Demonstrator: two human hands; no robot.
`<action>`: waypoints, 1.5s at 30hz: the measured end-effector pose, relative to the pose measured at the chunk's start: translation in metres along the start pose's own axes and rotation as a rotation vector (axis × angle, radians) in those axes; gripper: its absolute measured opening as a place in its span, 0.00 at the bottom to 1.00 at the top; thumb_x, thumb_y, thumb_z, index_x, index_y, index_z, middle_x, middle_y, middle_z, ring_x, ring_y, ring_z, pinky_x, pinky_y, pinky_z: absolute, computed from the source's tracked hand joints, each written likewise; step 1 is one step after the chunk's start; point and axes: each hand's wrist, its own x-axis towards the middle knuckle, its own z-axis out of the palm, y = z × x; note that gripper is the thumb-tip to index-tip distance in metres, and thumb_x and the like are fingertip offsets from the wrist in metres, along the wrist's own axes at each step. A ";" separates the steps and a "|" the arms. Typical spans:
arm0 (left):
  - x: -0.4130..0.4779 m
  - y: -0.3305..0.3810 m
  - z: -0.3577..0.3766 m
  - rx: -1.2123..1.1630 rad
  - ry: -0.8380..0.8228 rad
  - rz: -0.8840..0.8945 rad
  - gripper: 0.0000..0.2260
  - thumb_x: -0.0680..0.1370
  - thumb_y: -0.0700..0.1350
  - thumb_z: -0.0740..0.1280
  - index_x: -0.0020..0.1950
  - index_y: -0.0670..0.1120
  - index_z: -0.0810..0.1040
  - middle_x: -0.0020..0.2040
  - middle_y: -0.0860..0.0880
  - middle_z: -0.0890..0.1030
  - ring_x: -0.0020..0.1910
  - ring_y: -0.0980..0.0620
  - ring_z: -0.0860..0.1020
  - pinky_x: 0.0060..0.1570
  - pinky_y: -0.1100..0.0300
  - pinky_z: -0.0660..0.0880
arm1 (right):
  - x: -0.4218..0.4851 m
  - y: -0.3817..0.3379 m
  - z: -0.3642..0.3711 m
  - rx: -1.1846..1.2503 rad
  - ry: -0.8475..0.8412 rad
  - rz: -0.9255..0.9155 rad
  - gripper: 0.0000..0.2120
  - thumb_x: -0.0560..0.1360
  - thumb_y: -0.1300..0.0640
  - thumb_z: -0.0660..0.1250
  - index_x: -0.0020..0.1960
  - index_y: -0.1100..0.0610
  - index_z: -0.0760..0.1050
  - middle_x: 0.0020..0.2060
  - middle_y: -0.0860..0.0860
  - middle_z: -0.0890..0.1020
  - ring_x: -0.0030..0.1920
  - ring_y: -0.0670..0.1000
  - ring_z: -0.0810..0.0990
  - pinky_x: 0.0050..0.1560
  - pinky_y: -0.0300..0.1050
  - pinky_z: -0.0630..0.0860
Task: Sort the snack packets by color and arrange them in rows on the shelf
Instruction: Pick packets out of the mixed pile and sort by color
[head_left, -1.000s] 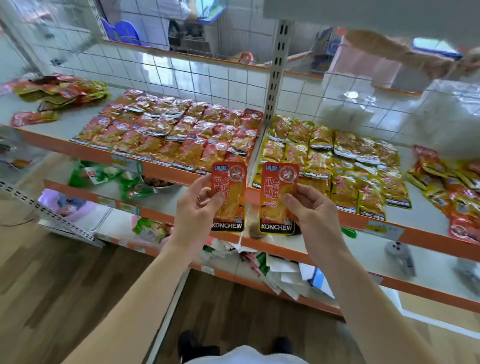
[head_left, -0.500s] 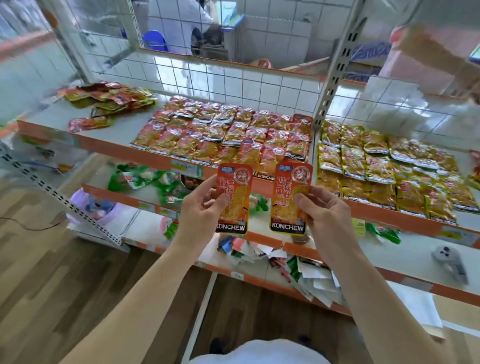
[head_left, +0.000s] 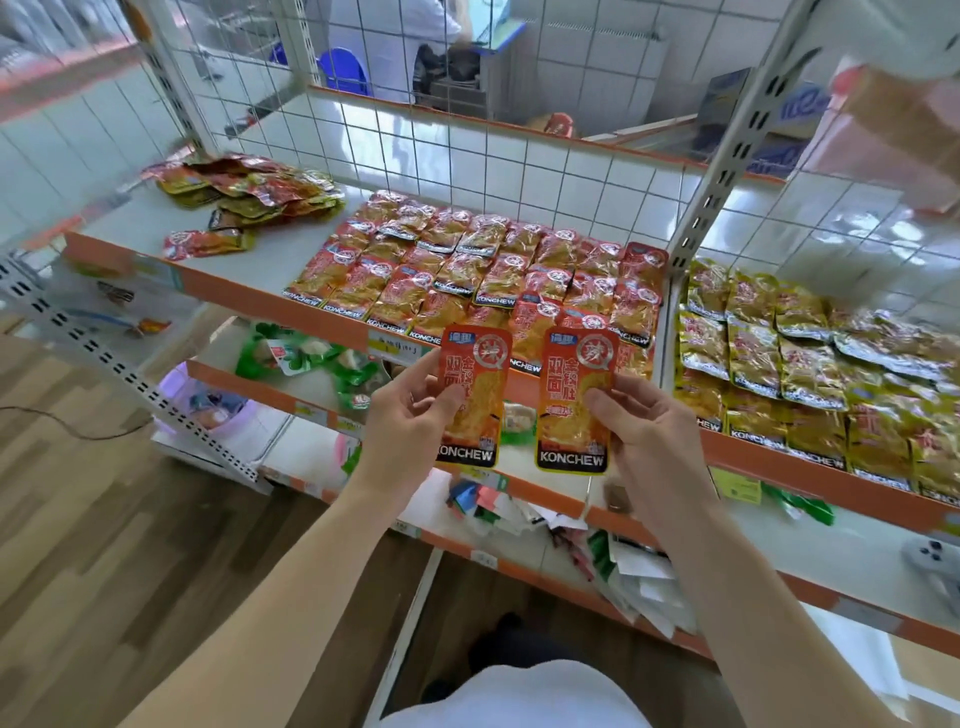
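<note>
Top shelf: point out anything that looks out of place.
At its left end a pile of mixed red and yellow packets lies jumbled, one stray packet beside it, unlike the neat red rows.

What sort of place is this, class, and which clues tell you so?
Probably a small shop, or a mock one: tiered orange-edged shelves with wire-grid backs, price labels on the shelf lips, and many identical snack packets laid out in rows.
</note>
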 end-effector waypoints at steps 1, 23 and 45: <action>0.004 0.000 0.000 0.008 0.010 -0.007 0.17 0.80 0.39 0.68 0.61 0.61 0.77 0.46 0.53 0.86 0.49 0.50 0.85 0.49 0.55 0.82 | 0.005 -0.001 0.001 0.008 0.001 0.009 0.09 0.74 0.63 0.72 0.54 0.56 0.80 0.48 0.52 0.87 0.51 0.53 0.85 0.53 0.50 0.79; 0.077 0.000 -0.003 0.020 0.123 -0.051 0.19 0.80 0.39 0.69 0.70 0.52 0.76 0.45 0.56 0.86 0.47 0.53 0.85 0.49 0.58 0.82 | 0.084 -0.003 0.034 -0.037 -0.015 0.049 0.11 0.73 0.63 0.73 0.55 0.58 0.80 0.49 0.53 0.86 0.54 0.56 0.84 0.60 0.61 0.78; 0.271 0.015 -0.179 0.052 -0.058 0.031 0.19 0.81 0.36 0.67 0.59 0.61 0.78 0.40 0.57 0.85 0.39 0.58 0.83 0.41 0.65 0.79 | 0.170 0.023 0.246 -0.089 0.224 -0.074 0.07 0.74 0.63 0.74 0.51 0.56 0.83 0.45 0.51 0.87 0.49 0.54 0.86 0.52 0.49 0.81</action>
